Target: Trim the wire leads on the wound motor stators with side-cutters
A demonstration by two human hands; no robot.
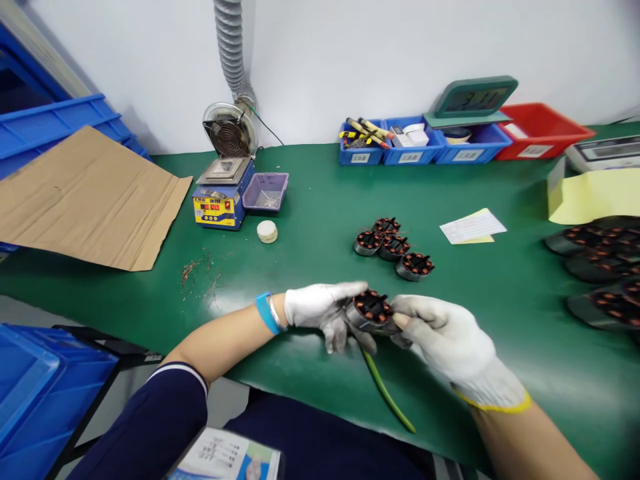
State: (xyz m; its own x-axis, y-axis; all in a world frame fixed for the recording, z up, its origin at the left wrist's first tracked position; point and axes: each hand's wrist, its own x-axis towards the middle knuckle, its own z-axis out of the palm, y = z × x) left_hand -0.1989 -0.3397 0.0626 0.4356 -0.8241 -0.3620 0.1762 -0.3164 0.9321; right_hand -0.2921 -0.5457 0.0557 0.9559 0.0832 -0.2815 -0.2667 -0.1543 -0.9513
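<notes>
My left hand [327,310], in a white glove, is closed around a motor stator [371,308] with copper windings, black plastic parts and a grey metal outer ring. My right hand [443,333], gloved with dirty fingertips, pinches the right edge of the same stator; a bare thumb tip shows, and any wire between the fingers is too small to see. A green handle [385,390] sticks out below my left hand toward the table's front edge; the rest of that tool is hidden. Several more stators [394,245] sit just beyond my hands.
On the green table [310,247] are a blue-yellow heater unit [217,207], a purple tray [266,191], a white round tin [267,231], wire scraps [190,270] and a paper slip [473,227]. Blue bins [410,157] line the back. Stacked stators [600,310] stand right, cardboard [90,200] left.
</notes>
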